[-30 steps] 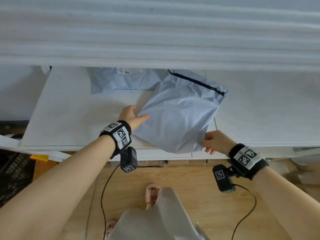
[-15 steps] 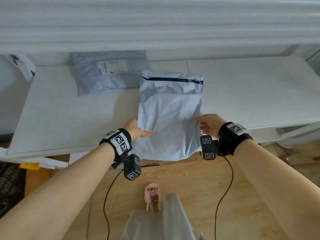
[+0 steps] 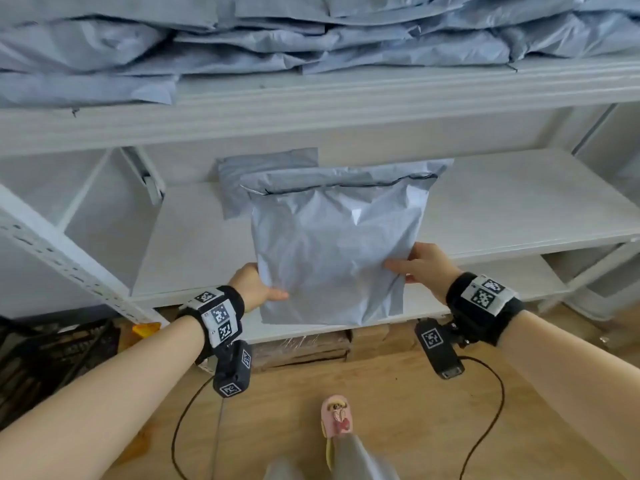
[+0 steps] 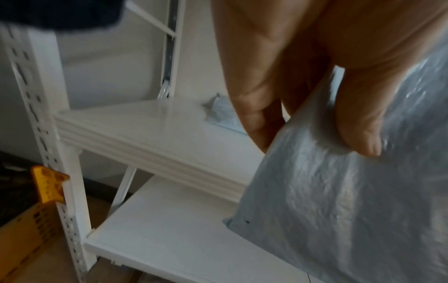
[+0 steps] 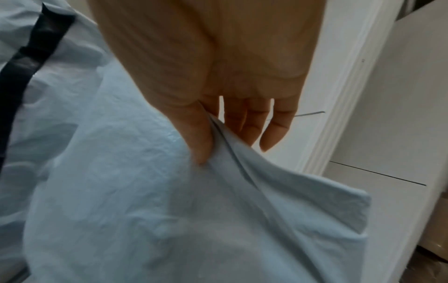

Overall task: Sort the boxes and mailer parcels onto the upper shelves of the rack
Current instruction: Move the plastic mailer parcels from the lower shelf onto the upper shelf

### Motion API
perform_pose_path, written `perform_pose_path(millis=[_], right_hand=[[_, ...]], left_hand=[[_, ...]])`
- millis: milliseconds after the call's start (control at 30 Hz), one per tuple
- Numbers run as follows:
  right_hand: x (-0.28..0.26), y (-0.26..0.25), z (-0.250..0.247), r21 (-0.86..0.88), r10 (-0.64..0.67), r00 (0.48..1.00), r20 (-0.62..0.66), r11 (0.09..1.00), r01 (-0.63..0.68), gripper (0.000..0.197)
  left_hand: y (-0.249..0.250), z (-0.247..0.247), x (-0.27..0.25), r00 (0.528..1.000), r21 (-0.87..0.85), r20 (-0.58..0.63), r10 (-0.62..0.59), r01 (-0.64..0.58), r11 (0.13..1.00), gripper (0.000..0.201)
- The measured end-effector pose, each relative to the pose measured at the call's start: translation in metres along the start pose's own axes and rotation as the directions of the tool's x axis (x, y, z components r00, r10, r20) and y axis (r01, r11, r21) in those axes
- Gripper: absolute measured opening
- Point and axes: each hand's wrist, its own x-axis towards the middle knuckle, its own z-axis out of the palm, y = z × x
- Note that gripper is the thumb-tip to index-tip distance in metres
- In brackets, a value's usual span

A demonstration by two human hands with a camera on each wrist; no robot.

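Observation:
A pale blue-grey mailer parcel [image 3: 332, 244] with a dark seal strip near its top is held up in front of the white rack's middle shelf [image 3: 519, 209]. My left hand [image 3: 254, 287] pinches its lower left edge, thumb on the front; the left wrist view shows the mailer [image 4: 351, 210] under the thumb. My right hand [image 3: 419, 263] pinches the lower right edge, and the right wrist view shows the mailer [image 5: 121, 191] bunched there. A second mailer [image 3: 242, 174] lies flat on the shelf behind it. Several mailers [image 3: 311, 39] are stacked on the upper shelf.
A white perforated rack post [image 3: 62, 258] slants at the left, with a dark crate [image 3: 52, 355] on the floor beside it. A lower shelf [image 4: 181, 239] sits beneath. Wrapped brown boxes [image 3: 301, 348] lie under the rack. My foot in a pink slipper [image 3: 336, 415] stands on the wooden floor.
The mailer has been turned square to the shelf and lifted off it, both hands now gripping its lower edges. My view has tilted up, bringing the stacked upper shelf into sight.

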Motion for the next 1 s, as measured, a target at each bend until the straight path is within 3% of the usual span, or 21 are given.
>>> perform_pose_path(millis=[133, 300, 500, 667, 767, 867, 933, 1000], right_hand=[[-0.055, -0.033, 0.004, -0.043, -0.125, 0.992, -0.023, 0.991, 0.124, 0.025], [-0.108, -0.085, -0.001, -0.132, -0.272, 0.96, -0.065, 0.956, 0.262, 0.026], [-0.142, -0.162, -0.017, -0.327, -0.454, 0.883, -0.118, 0.857, 0.397, 0.025], [-0.152, -0.209, -0.029, -0.332, -0.518, 0.851, -0.085, 0.82, 0.466, 0.02], [-0.15, -0.225, -0.03, -0.317, -0.515, 0.854, -0.065, 0.823, 0.472, 0.038], [-0.142, -0.241, -0.027, -0.295, -0.54, 0.839, -0.066, 0.814, 0.5, 0.071], [-0.135, -0.254, -0.026, -0.302, -0.57, 0.815, -0.099, 0.798, 0.521, 0.091], [-0.127, -0.27, -0.027, -0.331, -0.603, 0.788, -0.127, 0.775, 0.539, 0.092]], left_hand=[[0.015, -0.03, -0.049, 0.995, 0.074, -0.05, 0.084, -0.08, 0.994, 0.052], [0.049, -0.074, -0.092, 0.955, 0.092, -0.138, 0.262, -0.251, 0.964, 0.034], [0.099, -0.124, -0.129, 0.882, 0.064, -0.223, 0.415, -0.412, 0.909, 0.022], [0.13, -0.16, -0.149, 0.85, -0.033, -0.268, 0.454, -0.479, 0.877, 0.019], [0.145, -0.181, -0.152, 0.855, -0.132, -0.285, 0.434, -0.484, 0.865, 0.02], [0.159, -0.201, -0.153, 0.874, -0.278, -0.277, 0.398, -0.47, 0.838, 0.026], [0.168, -0.213, -0.152, 0.871, -0.327, -0.278, 0.405, -0.483, 0.813, 0.042], [0.177, -0.225, -0.149, 0.847, -0.306, -0.283, 0.449, -0.524, 0.795, 0.066]])
